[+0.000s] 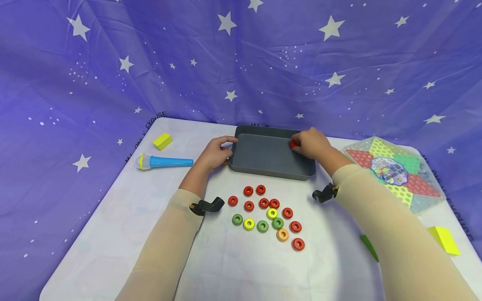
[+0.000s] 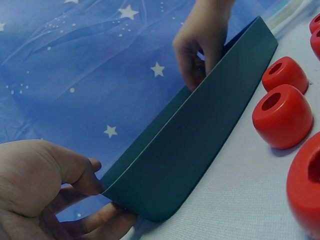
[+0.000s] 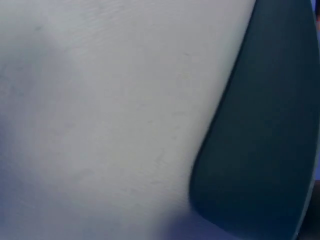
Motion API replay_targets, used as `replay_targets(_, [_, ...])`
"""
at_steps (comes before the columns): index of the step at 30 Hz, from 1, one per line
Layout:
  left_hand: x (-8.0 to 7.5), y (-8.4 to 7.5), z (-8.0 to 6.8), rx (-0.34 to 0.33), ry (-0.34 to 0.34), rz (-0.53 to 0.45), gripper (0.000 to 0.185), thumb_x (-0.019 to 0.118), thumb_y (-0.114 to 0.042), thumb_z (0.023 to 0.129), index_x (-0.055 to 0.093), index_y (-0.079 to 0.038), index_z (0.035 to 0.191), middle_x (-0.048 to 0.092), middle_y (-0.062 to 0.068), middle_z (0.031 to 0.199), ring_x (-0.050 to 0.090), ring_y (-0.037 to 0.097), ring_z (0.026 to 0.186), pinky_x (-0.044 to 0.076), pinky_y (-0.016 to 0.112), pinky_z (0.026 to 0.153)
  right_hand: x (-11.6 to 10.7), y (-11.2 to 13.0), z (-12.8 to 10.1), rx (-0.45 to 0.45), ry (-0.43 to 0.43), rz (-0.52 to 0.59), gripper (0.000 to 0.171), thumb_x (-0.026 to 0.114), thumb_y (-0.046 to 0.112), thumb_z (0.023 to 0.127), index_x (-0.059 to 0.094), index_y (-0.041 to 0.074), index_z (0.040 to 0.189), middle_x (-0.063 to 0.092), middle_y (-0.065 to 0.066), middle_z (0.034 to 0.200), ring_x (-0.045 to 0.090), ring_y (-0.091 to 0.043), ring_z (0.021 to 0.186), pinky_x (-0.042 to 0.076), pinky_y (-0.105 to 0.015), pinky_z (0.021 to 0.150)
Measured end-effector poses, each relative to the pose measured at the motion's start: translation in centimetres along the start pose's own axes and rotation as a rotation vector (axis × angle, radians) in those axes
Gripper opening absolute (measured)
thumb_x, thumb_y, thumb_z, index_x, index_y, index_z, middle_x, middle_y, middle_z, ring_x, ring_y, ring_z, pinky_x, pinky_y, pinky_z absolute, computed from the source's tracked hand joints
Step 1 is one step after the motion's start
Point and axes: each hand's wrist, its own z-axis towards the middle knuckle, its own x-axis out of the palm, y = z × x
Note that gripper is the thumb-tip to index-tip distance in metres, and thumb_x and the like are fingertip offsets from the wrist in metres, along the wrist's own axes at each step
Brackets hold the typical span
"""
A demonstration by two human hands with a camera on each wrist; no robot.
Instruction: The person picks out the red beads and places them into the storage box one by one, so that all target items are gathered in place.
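- Your right hand [image 1: 312, 143] pinches a red ring [image 1: 293, 144] inside the gray tray [image 1: 263, 154], near its right end; you cannot tell whether the ring touches the tray's floor.
- Your left hand [image 1: 214, 154] grips the tray's left end, fingers curled about the wall.
- Release that ring on its rounded side and it could roll along the tray.
- Lift or tug with your left hand and the tray might tilt or skid.
- Carry your right wrist too low and its black wrist camera [image 1: 323, 194] could knock the tray's wall.
- Sweep back carelessly and your sleeves may scatter the loose rings [image 1: 296, 230] in front of the tray; red, green, yellow and orange ones lie close together there.
- Under the tray is a white cloth-covered table [image 1: 113, 234]. A toy microphone [image 1: 169, 162] and yellow block [image 1: 162, 141] lie left of the tray, a patterned hexagonal box [image 1: 391, 167] right.
- Behind the tray hangs a purple, star-printed curtain [image 1: 282, 75].
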Motion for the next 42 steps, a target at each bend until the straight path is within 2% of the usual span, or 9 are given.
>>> replay_targets(8, [0.3, 0.1, 0.1, -0.006, 0.006, -0.004, 0.054, 0.053, 0.002, 0.088, 0.063, -0.016, 0.138, 0.058, 0.013, 0.139, 0.065, 0.025, 0.098, 0.06, 0.037, 0.076, -0.2, 0.0, -1.1, -0.021, -0.043, 0.015, 0.059, 0.073, 0.028, 0.091, 0.054, 0.012, 0.144, 0.065, -0.018, 0.127, 0.052, -0.042, 0.109, 0.045, -0.058, 0.093])
replay_targets(12, [0.0, 0.2, 0.1, -0.007, -0.011, 0.014, 0.054, 0.054, 0.002, 0.087, 0.064, -0.018, 0.136, 0.056, 0.012, 0.14, 0.064, 0.025, 0.097, 0.059, 0.037, 0.075, -2.1, 1.2, -2.2, -0.069, -0.1, 0.046, 0.063, 0.073, 0.032, 0.092, 0.05, 0.014, 0.147, 0.065, -0.017, 0.12, 0.056, -0.038, 0.108, 0.047, -0.057, 0.092])
replay_targets(18, [-0.1, 0.2, 0.2, -0.024, 0.003, 0.013, 0.054, 0.054, 0.001, 0.089, 0.063, -0.019, 0.137, 0.054, 0.012, 0.145, 0.064, 0.025, 0.101, 0.059, 0.037, 0.077, -5.2, 3.8, -6.4, -0.142, -0.141, 0.142, 0.068, 0.071, 0.04, 0.093, 0.042, 0.021, 0.152, 0.064, -0.007, 0.114, 0.06, -0.026, 0.088, 0.049, -0.046, 0.079])
replay_targets(22, [-0.1, 0.1, 0.3, -0.024, 0.007, 0.017, 0.054, 0.054, 0.001, 0.089, 0.063, -0.019, 0.138, 0.051, 0.01, 0.149, 0.064, 0.026, 0.104, 0.06, 0.037, 0.078, -5.8, 5.5, -10.7, -0.187, -0.147, 0.2, 0.061, 0.073, 0.04, 0.092, 0.049, 0.019, 0.145, 0.065, -0.001, 0.11, 0.059, -0.019, 0.083, 0.05, -0.039, 0.072])
replay_targets(28, [-0.1, -0.1, 0.3, -0.026, 0.01, 0.001, 0.053, 0.054, 0.003, 0.09, 0.063, -0.019, 0.137, 0.048, 0.008, 0.151, 0.063, 0.027, 0.106, 0.06, 0.038, 0.078, -3.2, 7.4, -17.3, -0.22, -0.089, 0.266, 0.044, 0.077, 0.037, 0.089, 0.061, 0.02, 0.127, 0.066, 0.009, 0.098, 0.058, -0.01, 0.084, 0.05, -0.028, 0.066])
replay_targets(32, [-0.2, -0.2, 0.2, -0.022, 0.011, -0.002, 0.052, 0.054, 0.003, 0.09, 0.064, -0.019, 0.137, 0.049, 0.008, 0.149, 0.062, 0.027, 0.104, 0.059, 0.037, 0.076, -0.4, 8.0, -20.7, -0.245, -0.027, 0.277, 0.033, 0.079, 0.034, 0.087, 0.065, 0.025, 0.116, 0.063, 0.014, 0.091, 0.053, -0.004, 0.073, 0.047, -0.023, 0.063])
replay_targets(36, [-0.3, -0.3, 0.3, -0.017, 0.005, 0.006, 0.052, 0.055, 0.003, 0.091, 0.064, -0.02, 0.137, 0.05, 0.007, 0.148, 0.061, 0.027, 0.102, 0.058, 0.036, 0.075, 2.2, 8.6, -22.9, -0.281, -0.016, 0.229, 0.029, 0.079, 0.039, 0.086, 0.068, 0.027, 0.11, 0.061, 0.019, 0.089, 0.052, 0.0, 0.073, 0.048, -0.024, 0.066])
replay_targets(40, [-0.3, -0.2, 0.5, -0.027, 0.009, 0.017, 0.052, 0.055, 0.002, 0.091, 0.064, -0.021, 0.137, 0.045, 0.005, 0.154, 0.061, 0.027, 0.105, 0.058, 0.037, 0.076, 4.3, 9.2, -23.8, -0.307, -0.052, 0.176, 0.033, 0.08, 0.042, 0.083, 0.07, 0.027, 0.111, 0.063, 0.022, 0.095, 0.059, 0.001, 0.085, 0.054, -0.029, 0.074])
replay_targets(42, [-0.2, -0.1, 0.5, -0.032, 0.018, 0.012, 0.053, 0.054, 0.003, 0.091, 0.063, -0.021, 0.137, 0.044, 0.005, 0.155, 0.061, 0.027, 0.107, 0.059, 0.038, 0.077, 5.2, 9.4, -23.9, -0.324, -0.077, 0.158, 0.032, 0.081, 0.04, 0.081, 0.07, 0.027, 0.108, 0.063, 0.021, 0.095, 0.059, 0.002, 0.084, 0.054, -0.029, 0.072])
